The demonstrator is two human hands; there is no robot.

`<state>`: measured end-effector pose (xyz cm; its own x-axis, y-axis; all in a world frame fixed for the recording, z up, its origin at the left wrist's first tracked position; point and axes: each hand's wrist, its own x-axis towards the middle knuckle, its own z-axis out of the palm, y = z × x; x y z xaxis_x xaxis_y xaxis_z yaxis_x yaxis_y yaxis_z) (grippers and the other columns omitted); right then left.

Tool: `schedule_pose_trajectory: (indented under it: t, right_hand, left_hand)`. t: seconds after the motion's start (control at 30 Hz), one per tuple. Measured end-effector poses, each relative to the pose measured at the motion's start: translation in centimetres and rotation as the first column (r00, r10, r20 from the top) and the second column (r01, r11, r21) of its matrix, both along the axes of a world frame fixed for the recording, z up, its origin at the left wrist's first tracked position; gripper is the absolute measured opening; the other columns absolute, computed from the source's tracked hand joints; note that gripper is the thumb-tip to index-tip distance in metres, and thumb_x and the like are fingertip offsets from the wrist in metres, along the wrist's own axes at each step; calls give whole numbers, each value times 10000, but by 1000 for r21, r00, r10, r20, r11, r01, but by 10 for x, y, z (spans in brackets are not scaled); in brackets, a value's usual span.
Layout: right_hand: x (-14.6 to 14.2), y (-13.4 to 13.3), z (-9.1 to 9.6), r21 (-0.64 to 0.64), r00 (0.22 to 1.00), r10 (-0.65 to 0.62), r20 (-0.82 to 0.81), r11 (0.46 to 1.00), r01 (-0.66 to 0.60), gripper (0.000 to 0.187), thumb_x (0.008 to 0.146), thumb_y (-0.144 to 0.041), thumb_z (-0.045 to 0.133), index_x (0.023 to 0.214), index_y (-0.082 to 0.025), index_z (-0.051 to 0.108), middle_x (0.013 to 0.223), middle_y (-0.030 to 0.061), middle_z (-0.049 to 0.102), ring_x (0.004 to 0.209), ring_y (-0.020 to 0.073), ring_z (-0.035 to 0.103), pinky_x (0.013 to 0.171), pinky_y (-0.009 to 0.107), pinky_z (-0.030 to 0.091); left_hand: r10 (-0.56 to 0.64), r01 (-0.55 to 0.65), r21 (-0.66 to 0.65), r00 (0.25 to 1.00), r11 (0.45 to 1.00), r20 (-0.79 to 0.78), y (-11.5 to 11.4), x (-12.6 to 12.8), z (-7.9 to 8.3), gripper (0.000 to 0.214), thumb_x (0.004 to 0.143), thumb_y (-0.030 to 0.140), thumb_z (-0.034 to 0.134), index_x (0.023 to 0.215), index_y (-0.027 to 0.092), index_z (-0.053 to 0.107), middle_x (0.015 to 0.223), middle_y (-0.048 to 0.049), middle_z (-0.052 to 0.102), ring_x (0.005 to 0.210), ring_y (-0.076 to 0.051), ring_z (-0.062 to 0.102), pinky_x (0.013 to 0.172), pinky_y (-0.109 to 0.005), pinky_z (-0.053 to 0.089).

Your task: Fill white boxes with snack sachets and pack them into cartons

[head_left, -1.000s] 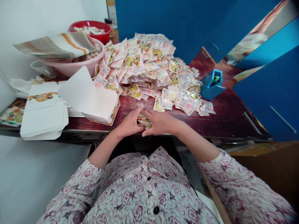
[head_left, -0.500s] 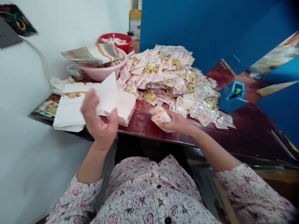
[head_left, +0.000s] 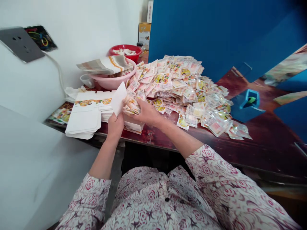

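Observation:
My right hand [head_left: 147,112] is closed round a bundle of small printed packets [head_left: 131,106], held over an open white box [head_left: 134,127] at the table's front edge. The box's raised flap [head_left: 119,98] stands just left of the bundle. At the lower end of that flap is my left hand [head_left: 115,127], touching or very close to it; its fingers are mostly hidden, so its grip is unclear. A large heap of similar clear-wrapped packets [head_left: 177,83] lies behind and right of the box.
Flat white cartons [head_left: 83,119] are stacked at the left. Behind them stand a white cup [head_left: 86,80], a pink basin [head_left: 112,82] with folded printed sheeting on top, and a red basin [head_left: 137,57]. A blue tape dispenser [head_left: 247,105] sits right of the heap, near a blue panel [head_left: 203,32].
My right hand has carried the bundle left from the table to over the box. My left hand, open and raised before, has come down to the flap. The view has shifted slightly.

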<state>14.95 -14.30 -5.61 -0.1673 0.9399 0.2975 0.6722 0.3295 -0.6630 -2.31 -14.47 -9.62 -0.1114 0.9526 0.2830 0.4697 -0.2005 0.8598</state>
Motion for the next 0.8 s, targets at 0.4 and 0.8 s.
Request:
schedule_pose_trajectory:
  t: [0.4, 0.8]
  right_hand:
    - [-13, 13, 0, -263, 900, 116, 419, 965, -2, 734, 818, -520, 715, 1373, -87, 508, 1274, 205, 645, 1136, 324, 634, 941, 407, 498]
    - [-12, 10, -2, -160, 961, 162, 226, 979, -127, 218, 971, -323, 590, 1021, -175, 742, 1145, 9, 742, 1107, 195, 664, 962, 303, 508]
  left_hand:
    - [86, -85, 14, 987, 996, -138, -1, 13, 9, 438, 870, 335, 452, 1134, 107, 716, 1006, -119, 759, 1013, -288, 685, 945, -379, 513]
    - [165, -179, -46, 962, 983, -217, 0, 18, 19, 318, 830, 306, 545, 974, 70, 700, 935, -108, 746, 940, -297, 662, 933, -458, 529]
